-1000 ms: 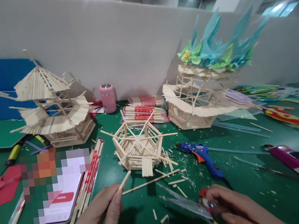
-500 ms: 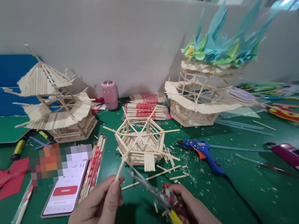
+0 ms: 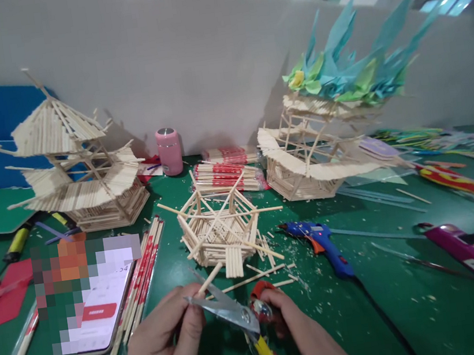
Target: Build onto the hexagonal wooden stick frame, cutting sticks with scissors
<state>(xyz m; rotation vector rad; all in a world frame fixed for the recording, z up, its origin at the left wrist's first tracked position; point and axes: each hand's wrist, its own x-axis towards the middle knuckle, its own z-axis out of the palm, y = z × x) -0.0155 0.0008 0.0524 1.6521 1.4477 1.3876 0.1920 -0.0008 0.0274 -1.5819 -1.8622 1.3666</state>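
Note:
My left hand [image 3: 165, 344] pinches a short wooden stick [image 3: 209, 279] between thumb and fingers, its free end pointing up and right. My right hand [image 3: 301, 332] grips the red and yellow handles of a pair of scissors [image 3: 228, 309]. The open blades straddle the stick right beside my left fingertips. Just beyond lies a half-built hexagonal stick frame [image 3: 220, 232] on the green table [image 3: 411, 306], with cut stick pieces scattered around it.
A phone [image 3: 100, 312] and wrapped chopsticks [image 3: 140, 289] lie at the left. A blue glue gun [image 3: 324, 244] lies to the right. Behind stand two stick pagoda models [image 3: 75, 175] [image 3: 309, 162], a pink cup [image 3: 169, 151], chopstick bundles [image 3: 226, 179] and a purple tool [image 3: 469, 249].
My right hand brought the scissors from the table at the right up to the stick. The blades now sit around the stick at my left fingertips.

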